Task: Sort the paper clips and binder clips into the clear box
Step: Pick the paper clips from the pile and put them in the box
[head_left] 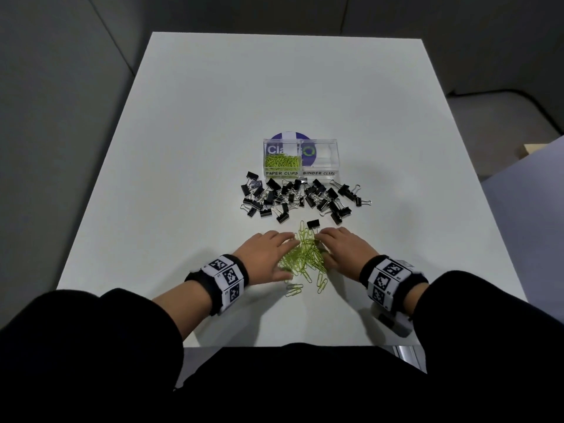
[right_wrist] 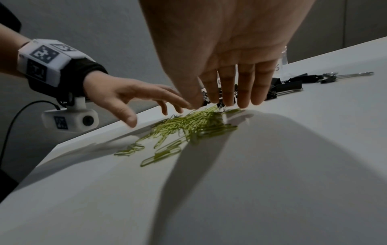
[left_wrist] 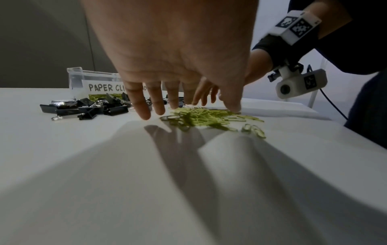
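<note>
A person's left hand [head_left: 265,251] and right hand [head_left: 345,249] flank a loose pile of lime-green wire paper clips [head_left: 305,257] on a white tabletop [head_left: 183,148], each grip spread with straight fingers reaching down to the pile's edges and pinching nothing. Beyond the pile lies a scatter of black metal binder clips [head_left: 302,198], one stray just beside the right fingertips. Behind them stands a clear plastic two-compartment box [head_left: 300,158]; its left compartment, labelled PAPER CLIPS, holds green clips.
</note>
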A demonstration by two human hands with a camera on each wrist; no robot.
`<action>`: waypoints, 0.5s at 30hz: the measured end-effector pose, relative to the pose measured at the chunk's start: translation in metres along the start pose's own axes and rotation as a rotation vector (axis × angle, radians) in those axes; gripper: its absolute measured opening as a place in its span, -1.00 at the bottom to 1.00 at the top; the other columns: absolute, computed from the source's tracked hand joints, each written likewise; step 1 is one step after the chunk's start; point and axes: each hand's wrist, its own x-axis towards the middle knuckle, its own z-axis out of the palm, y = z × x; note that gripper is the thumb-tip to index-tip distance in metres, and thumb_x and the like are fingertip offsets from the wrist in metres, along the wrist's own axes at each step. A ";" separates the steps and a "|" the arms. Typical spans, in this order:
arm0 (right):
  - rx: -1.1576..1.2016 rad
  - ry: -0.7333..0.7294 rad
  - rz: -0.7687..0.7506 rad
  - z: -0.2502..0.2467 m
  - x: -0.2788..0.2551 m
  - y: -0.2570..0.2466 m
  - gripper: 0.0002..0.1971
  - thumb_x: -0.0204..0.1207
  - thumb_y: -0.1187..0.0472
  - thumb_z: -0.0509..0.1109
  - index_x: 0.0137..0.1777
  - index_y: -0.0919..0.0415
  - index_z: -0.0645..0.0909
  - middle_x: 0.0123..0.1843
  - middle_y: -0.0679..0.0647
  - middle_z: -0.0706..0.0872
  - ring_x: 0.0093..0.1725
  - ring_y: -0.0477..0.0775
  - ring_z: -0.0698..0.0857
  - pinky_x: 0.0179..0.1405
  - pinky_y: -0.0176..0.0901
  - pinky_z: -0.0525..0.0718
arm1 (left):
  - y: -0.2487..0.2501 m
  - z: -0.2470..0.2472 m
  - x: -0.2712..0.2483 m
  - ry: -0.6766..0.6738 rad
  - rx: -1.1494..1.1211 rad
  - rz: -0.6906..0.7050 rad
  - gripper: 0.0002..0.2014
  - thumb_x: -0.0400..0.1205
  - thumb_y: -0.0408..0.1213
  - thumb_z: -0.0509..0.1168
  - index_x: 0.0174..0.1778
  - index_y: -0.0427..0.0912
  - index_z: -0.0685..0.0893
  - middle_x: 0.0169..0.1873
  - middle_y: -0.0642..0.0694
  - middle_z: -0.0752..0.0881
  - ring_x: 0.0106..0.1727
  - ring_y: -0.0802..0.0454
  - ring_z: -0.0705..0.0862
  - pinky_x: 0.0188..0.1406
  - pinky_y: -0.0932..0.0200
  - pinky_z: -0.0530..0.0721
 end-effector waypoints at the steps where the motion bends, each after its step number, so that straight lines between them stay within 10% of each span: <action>1: 0.014 -0.026 0.010 0.001 -0.002 0.002 -0.36 0.57 -0.07 0.26 0.58 0.14 0.20 0.57 0.12 0.34 0.47 0.14 0.39 0.45 -0.06 0.40 | 0.000 0.002 -0.004 -0.009 -0.007 -0.015 -0.15 0.52 0.29 0.19 0.63 -0.03 0.04 0.63 -0.11 0.15 0.57 -0.09 0.24 0.50 -0.04 0.30; 6: -0.121 -0.182 0.040 0.004 -0.006 -0.001 0.05 0.31 -0.29 0.43 0.64 0.17 -0.03 0.62 0.15 0.17 0.54 0.20 0.25 0.52 0.03 0.34 | 0.006 0.010 -0.010 -0.028 0.022 -0.068 -0.07 0.45 0.32 0.25 0.62 -0.04 0.02 0.62 -0.14 0.12 0.59 -0.12 0.17 0.53 -0.06 0.24; 15: 0.036 0.039 0.055 -0.007 0.018 -0.002 -0.55 0.60 0.06 0.22 0.48 0.07 0.36 0.43 0.12 0.44 0.34 0.13 0.49 0.17 -0.03 0.62 | 0.008 0.001 0.007 0.024 0.026 -0.046 -0.32 0.61 0.08 0.20 0.59 -0.08 0.14 0.60 -0.13 0.18 0.51 -0.12 0.31 0.38 -0.01 0.41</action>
